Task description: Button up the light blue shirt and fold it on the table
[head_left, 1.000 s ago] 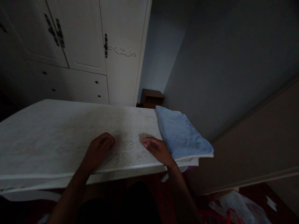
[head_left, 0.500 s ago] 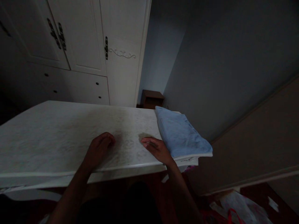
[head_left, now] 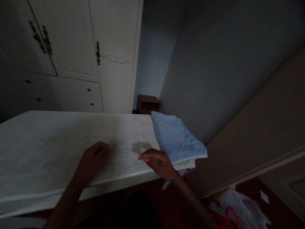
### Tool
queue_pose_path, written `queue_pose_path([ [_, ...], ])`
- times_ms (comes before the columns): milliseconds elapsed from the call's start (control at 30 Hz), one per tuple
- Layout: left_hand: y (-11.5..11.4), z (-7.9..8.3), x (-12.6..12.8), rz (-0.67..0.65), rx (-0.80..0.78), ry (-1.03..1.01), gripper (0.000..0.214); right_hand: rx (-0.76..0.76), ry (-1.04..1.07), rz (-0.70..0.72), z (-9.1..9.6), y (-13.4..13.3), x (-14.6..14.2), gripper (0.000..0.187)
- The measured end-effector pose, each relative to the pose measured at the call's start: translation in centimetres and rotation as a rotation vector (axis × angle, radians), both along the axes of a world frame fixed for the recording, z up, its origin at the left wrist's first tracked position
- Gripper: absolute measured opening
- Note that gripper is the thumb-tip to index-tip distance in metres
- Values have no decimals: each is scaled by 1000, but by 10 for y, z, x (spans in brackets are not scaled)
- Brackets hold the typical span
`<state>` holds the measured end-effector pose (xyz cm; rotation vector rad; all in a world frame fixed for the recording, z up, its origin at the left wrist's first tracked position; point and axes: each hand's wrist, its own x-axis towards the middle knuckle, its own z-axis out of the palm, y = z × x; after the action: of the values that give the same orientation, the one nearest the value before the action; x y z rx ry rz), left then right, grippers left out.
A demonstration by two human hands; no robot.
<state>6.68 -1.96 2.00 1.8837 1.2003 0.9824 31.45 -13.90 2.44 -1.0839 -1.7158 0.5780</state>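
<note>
My left hand [head_left: 96,156] is over the pale, marbled tabletop [head_left: 59,140], with its fingers curled in and no object showing in them. Farther right, my right hand [head_left: 158,162] hovers by the table's front edge. Its fingers stretch forward, the thumb is held apart below them, and nothing is in it. A folded light-blue cloth [head_left: 177,136] lies at the right end of the table, just beyond my right hand. The cloth's front edge rests over something flat and white.
A white wardrobe [head_left: 71,41] with dark handles and drawers stands behind the table. A small brown cabinet [head_left: 149,103] sits in the corner beside the grey wall [head_left: 214,63]. On the floor at the lower right are a plastic bag [head_left: 243,203] and a red strap [head_left: 228,216].
The view has swung, so the table and wardrobe sit farther left. My right hand has drawn back toward the front edge, baring a dark patch on the tabletop. The cloth lies as before.
</note>
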Motion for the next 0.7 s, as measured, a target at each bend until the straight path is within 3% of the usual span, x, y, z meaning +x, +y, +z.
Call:
queue_pose_path([
  [133, -1, 3, 0, 3, 10, 27, 33, 82, -32, -36, 29, -20, 20, 21],
  [300, 1, 1, -1, -16, 19, 40, 37, 120, -212, -305, 47, 22, 111, 32],
  [367, 2, -1, -1, -33, 23, 34, 38, -3, -339, -479, 48, 48, 157, 37],
  [433, 3, -3, -1, -37, 16, 32, 38, -258, -599, -688, 50, 71, 196, 40],
  [567, 5, -5, -1, -28, 9, 27, 40, -430, -725, -772, 52, 98, 242, 33],
  [700, 5, -6, -2, -29, 0, 20, 39, -530, -803, -783, 42, 109, 254, 25],
])
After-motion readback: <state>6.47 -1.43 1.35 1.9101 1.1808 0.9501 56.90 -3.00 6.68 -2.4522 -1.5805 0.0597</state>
